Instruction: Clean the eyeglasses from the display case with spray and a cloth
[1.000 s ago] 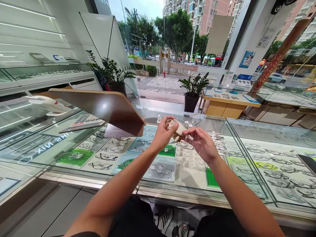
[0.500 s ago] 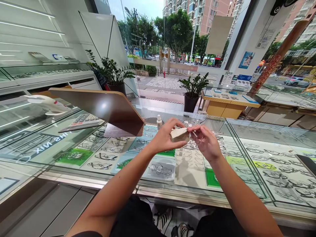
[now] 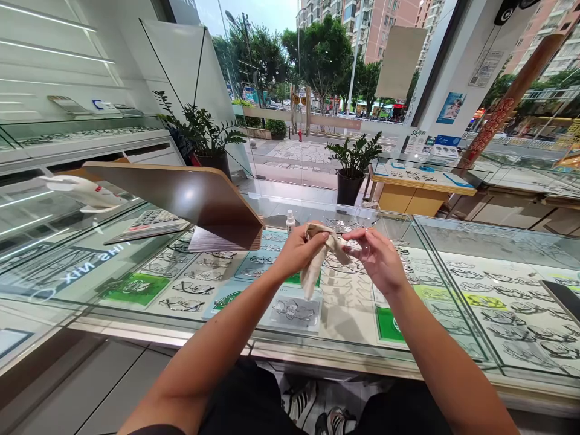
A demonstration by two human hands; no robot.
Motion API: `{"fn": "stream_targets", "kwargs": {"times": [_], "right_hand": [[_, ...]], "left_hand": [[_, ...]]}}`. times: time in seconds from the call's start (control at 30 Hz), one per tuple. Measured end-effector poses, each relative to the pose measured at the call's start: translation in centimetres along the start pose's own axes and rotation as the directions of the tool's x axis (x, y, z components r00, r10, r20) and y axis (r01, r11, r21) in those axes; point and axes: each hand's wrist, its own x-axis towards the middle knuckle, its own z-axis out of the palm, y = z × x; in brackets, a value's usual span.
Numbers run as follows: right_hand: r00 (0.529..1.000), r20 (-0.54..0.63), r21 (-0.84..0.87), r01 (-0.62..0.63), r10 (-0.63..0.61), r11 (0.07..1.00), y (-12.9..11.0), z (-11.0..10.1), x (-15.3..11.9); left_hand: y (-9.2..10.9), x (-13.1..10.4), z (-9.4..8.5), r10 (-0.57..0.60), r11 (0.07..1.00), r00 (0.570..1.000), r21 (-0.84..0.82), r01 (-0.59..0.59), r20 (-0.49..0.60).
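A beige cloth is pinched in my left hand, bunched at the thumb and draping down over the glass counter. My right hand, just to the right, has its thumb and fingers closed on what looks like thin, clear glasses. Fingers and reflections hide most of their shape. One end of the cloth reaches toward the right fingertips; whether it touches the glasses I cannot tell. Behind my left hand stands a small white bottle on the counter.
The glass display counter holds rows of eyeglasses. To the left are a brown tilted board, a calculator and a white handheld scanner. A dark device lies at the right edge. Potted plants stand beyond.
The cloth was folded compactly between both hands; now it hangs loosely from my left hand, which has turned and closed. My right hand stays nearly in place.
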Motion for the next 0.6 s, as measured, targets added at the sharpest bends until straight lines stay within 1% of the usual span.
{"fn": "stream_targets", "kwargs": {"times": [0.13,0.27,0.4,0.5,0.6], "right_hand": [[0.999,0.018,-0.016,-0.04,0.04,0.999,-0.01,0.1,-0.15],[0.998,0.041,-0.003,-0.057,0.057,0.998,0.06,0.17,-0.3],[0.996,0.063,-0.005,-0.066,0.066,0.998,0.11,0.22,-0.42],[0.993,0.079,-0.007,-0.088,0.088,0.996,0.22,0.35,-0.47],[0.996,0.043,0.0,-0.077,0.077,0.997,0.52,0.61,-0.46]], "left_hand": [[-0.15,0.26,-0.09,-0.1,0.987,0.994,-0.132,0.095,-0.036],[-0.3,0.27,-0.02,-0.148,0.977,0.988,-0.161,0.139,-0.049],[-0.46,0.22,0.18,-0.144,0.98,0.987,-0.148,0.134,-0.064],[-0.66,0.24,0.39,-0.133,0.978,0.988,-0.17,0.118,-0.081],[-0.88,0.23,0.67,-0.104,0.976,0.99,-0.202,0.083,-0.095]]}}
